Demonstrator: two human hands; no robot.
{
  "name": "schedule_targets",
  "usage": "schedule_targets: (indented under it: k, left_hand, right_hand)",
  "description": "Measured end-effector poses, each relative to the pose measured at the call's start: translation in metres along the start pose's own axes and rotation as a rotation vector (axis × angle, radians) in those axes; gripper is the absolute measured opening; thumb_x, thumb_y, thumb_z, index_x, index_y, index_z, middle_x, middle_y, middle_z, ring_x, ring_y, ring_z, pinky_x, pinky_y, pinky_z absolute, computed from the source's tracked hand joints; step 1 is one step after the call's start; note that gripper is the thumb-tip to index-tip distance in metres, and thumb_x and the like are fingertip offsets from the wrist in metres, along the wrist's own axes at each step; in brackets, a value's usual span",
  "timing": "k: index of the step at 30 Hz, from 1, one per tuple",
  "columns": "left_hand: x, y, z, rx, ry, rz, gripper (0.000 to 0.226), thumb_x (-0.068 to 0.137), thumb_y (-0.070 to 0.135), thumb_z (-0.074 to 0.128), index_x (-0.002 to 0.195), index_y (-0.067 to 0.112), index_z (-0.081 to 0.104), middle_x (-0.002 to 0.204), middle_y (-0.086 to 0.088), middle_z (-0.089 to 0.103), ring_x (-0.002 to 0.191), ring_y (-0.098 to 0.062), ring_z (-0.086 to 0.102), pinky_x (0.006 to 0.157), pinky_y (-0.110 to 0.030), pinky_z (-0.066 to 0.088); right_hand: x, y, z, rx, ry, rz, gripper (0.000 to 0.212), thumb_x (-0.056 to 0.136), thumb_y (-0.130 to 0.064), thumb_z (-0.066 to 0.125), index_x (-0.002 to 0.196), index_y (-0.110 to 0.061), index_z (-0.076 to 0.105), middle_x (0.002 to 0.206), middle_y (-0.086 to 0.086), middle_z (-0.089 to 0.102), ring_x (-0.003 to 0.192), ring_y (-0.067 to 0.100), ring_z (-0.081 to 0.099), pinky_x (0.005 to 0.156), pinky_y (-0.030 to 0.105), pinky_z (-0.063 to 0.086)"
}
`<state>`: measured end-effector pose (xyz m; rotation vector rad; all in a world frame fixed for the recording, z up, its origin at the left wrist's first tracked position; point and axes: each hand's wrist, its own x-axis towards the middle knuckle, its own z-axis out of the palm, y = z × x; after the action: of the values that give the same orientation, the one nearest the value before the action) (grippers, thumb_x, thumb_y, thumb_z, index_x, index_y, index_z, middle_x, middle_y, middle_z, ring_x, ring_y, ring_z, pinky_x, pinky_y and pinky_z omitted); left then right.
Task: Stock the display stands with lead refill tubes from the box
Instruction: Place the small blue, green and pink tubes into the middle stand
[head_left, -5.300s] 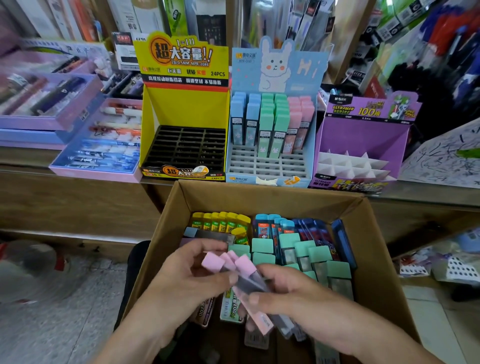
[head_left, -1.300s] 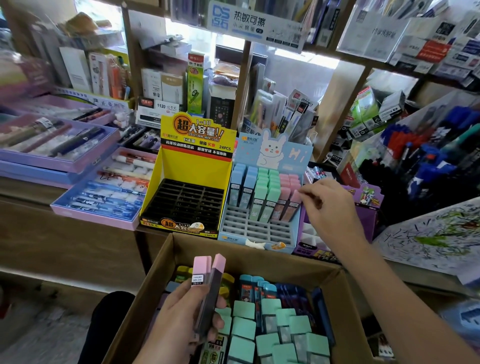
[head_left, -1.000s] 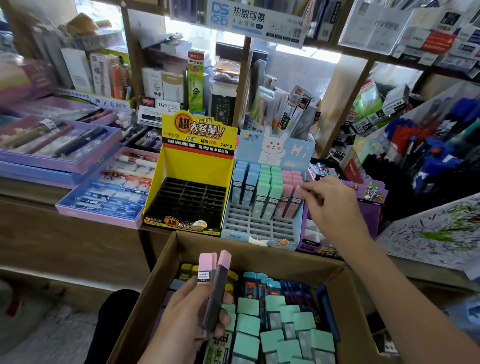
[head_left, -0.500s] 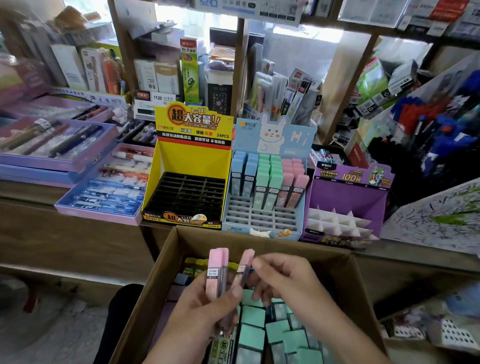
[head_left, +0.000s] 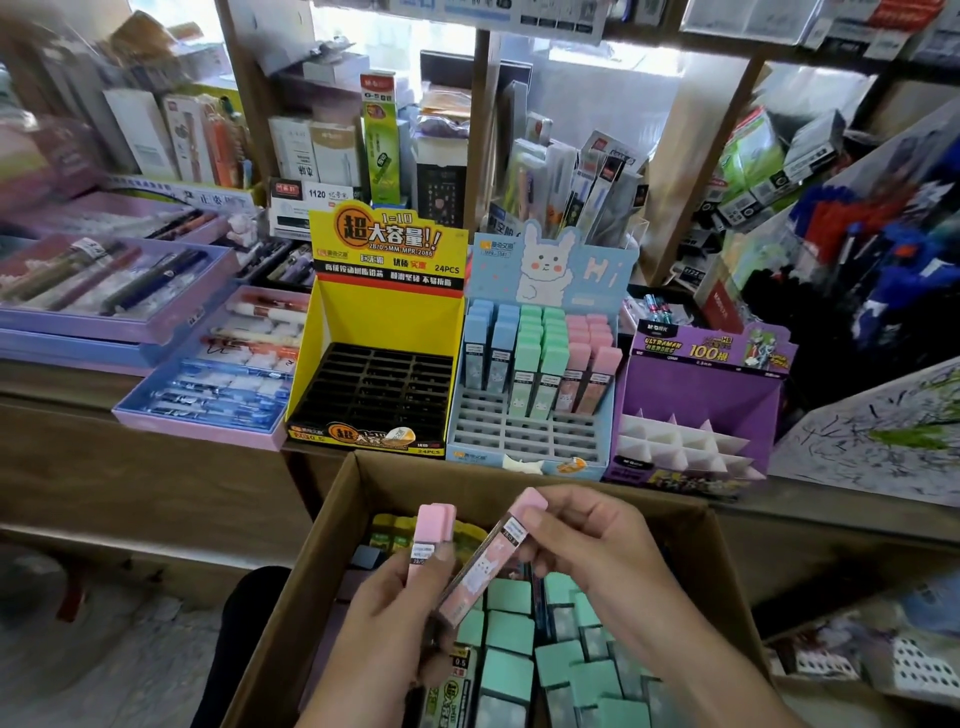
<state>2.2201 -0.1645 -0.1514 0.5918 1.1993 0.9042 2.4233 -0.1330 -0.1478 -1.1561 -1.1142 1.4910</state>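
Over the cardboard box (head_left: 332, 545), my right hand (head_left: 587, 540) pinches one pink-capped lead refill tube (head_left: 491, 558) by its upper end, tilted. My left hand (head_left: 400, 608) grips the other pink tubes (head_left: 434, 525) upright just beside it. Inside the box stand several green-capped tubes (head_left: 511, 639) and yellow ones (head_left: 395, 532). On the counter behind, the blue rabbit stand (head_left: 524, 441) holds blue, green and pink tubes in its rear rows, with bare front slots. The yellow stand (head_left: 384, 322) and the purple stand (head_left: 696, 384) hold no tubes.
Purple and blue pen trays (head_left: 202, 384) lie on the counter to the left. Shelves crowded with stationery rise behind the stands. A scribbled test sheet (head_left: 883, 431) leans at the right. The wooden counter edge (head_left: 156, 431) runs just beyond the box.
My right hand left the blue stand, where it set a pink tube in the rear right rows, came back to the box and took one pink tube from my left hand's bundle.
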Motion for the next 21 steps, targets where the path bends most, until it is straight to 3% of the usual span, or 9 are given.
schedule_targets:
  k: [3, 8, 14, 21]
  left_hand:
    - [0.01, -0.003, -0.006, -0.061, 0.055, -0.03, 0.031, 0.099, 0.033, 0.055, 0.094, 0.01, 0.076, 0.065, -0.021, 0.057, 0.05, -0.025, 0.048, 0.045, -0.025, 0.034]
    - [0.009, 0.0, -0.01, -0.146, 0.009, 0.049, 0.026, 0.103, 0.01, 0.045, 0.101, -0.003, 0.068, 0.074, -0.022, 0.065, 0.047, -0.026, 0.054, 0.039, -0.025, 0.039]
    - [0.002, 0.003, -0.007, -0.123, 0.005, 0.094, 0.018, 0.102, 0.003, 0.047, 0.107, -0.005, 0.062, 0.072, -0.02, 0.065, 0.051, -0.026, 0.055, 0.041, -0.027, 0.04]
    - [-0.003, 0.006, -0.004, -0.12, -0.01, 0.108, 0.016, 0.101, 0.003, 0.049, 0.11, -0.004, 0.061, 0.073, -0.019, 0.064, 0.056, -0.028, 0.053, 0.046, -0.027, 0.04]
  right_hand:
    - [0.002, -0.006, -0.003, -0.003, 0.03, -0.061, 0.021, 0.09, -0.025, 0.077, 0.106, -0.011, 0.079, 0.091, 0.02, 0.075, 0.078, 0.022, 0.067, 0.069, 0.027, 0.056]
    - [0.004, -0.032, -0.009, -0.115, 0.157, -0.225, 0.014, 0.087, -0.019, 0.079, 0.101, -0.02, 0.079, 0.087, 0.013, 0.077, 0.073, 0.023, 0.071, 0.065, 0.024, 0.058]
    - [0.012, -0.071, -0.023, -0.385, 0.316, -0.503, 0.007, 0.094, -0.02, 0.074, 0.1, -0.02, 0.077, 0.083, 0.002, 0.077, 0.073, 0.018, 0.073, 0.065, 0.022, 0.06]
    - [0.028, -0.096, -0.04, -0.51, 0.441, -0.612, 0.015, 0.091, -0.031, 0.073, 0.101, -0.021, 0.077, 0.082, -0.005, 0.076, 0.077, 0.016, 0.074, 0.071, 0.025, 0.062]
